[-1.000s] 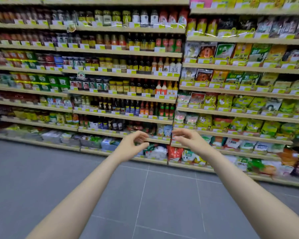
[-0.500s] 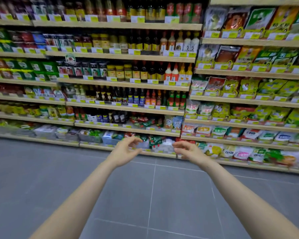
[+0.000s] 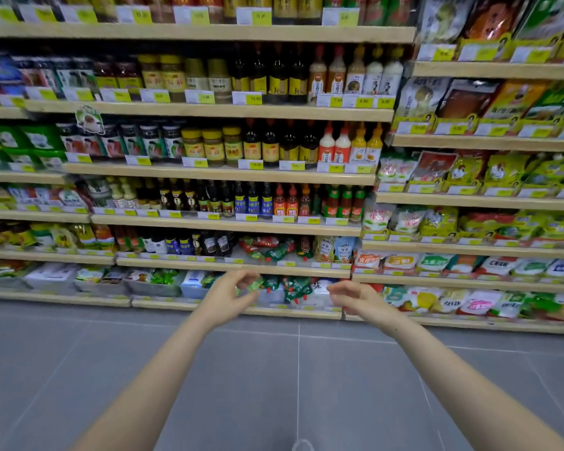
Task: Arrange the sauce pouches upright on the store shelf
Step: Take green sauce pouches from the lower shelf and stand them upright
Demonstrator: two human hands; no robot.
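The shelving fills far more of the frame than a second ago, so the person has closed in. Both hands now reach toward the red-and-green sauce pouches [image 3: 267, 249] slumped on the lower-centre shelf [image 3: 232, 266] (none standing yet). Left hand [image 3: 223, 296] and right hand [image 3: 360, 297] are empty, fingers loosely curled apart; the sorting is still to begin.

Above the grey tiled floor [image 3: 79, 369], dark sauce bottles [image 3: 271, 76] fill the upper boards, with yellow-lidded jars [image 3: 212, 146] below them and yellow price tags [image 3: 246, 98] along the edges.
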